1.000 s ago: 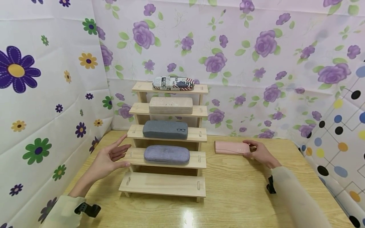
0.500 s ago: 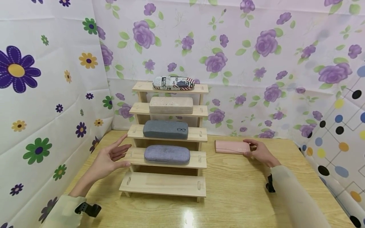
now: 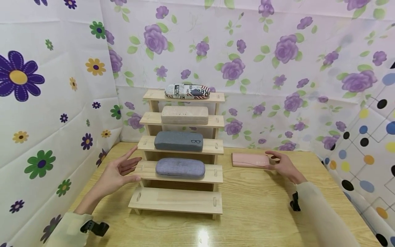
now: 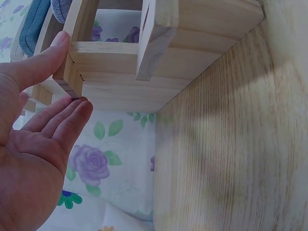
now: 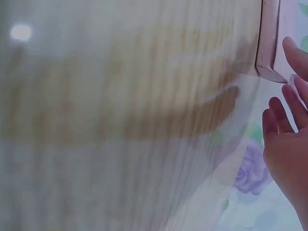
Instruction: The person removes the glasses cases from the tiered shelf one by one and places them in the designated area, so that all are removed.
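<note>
My left hand [image 3: 112,173] is at the left side of the wooden tiered stand [image 3: 176,199], thumb and fingers spread about the end of one step. In the left wrist view, the thumb [image 4: 53,55] touches that step's edge. On the table to the right lies a closed pink glasses case [image 3: 250,160]. My right hand [image 3: 284,166] is at its right end with fingers loosely bent; in the right wrist view, a small gap parts the fingers from the pink case [image 5: 269,43]. Most of the case is out of that view.
Four upper steps bear cases: a newspaper-print case [image 3: 187,91], a beige case [image 3: 184,115], a blue-grey case with a glasses print [image 3: 178,141] and a lavender case [image 3: 180,167]. Patterned cloth [image 3: 262,72] hangs behind the wooden table [image 3: 256,212].
The right hand has let go of the pink case and drawn slightly to the right. The case lies where it was. The left hand has not moved.
</note>
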{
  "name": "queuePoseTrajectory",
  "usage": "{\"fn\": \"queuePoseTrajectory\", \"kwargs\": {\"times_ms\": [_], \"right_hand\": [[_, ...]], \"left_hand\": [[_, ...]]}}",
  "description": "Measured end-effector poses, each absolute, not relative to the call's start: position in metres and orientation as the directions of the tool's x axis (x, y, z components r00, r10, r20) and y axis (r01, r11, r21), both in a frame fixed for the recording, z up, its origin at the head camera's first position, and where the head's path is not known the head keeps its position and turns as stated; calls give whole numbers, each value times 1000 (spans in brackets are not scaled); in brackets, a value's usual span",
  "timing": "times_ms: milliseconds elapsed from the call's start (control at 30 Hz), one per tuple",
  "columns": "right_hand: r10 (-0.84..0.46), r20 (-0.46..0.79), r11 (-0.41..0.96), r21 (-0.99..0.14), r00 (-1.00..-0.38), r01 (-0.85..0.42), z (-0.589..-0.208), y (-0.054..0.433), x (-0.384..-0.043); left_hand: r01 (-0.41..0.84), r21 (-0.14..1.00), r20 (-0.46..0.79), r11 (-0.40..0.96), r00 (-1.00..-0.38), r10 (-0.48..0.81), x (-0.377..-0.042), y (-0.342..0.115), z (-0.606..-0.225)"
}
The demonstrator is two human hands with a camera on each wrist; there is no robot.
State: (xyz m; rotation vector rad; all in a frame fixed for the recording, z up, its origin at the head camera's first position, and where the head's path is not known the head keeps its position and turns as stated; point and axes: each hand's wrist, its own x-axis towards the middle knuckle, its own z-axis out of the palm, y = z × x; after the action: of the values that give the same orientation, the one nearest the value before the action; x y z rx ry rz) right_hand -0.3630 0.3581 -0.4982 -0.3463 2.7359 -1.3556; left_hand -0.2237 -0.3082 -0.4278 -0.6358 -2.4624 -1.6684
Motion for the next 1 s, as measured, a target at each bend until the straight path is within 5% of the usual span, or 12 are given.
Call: {"fn": "queuePoseTrajectory", "kwargs": {"times_ms": [1000], "right_hand": [[-305, 312, 586, -684, -900, -435, -484, 316, -259]], "left_hand": [[413, 856, 326, 312, -898, 296, -225, -310, -431]]}}
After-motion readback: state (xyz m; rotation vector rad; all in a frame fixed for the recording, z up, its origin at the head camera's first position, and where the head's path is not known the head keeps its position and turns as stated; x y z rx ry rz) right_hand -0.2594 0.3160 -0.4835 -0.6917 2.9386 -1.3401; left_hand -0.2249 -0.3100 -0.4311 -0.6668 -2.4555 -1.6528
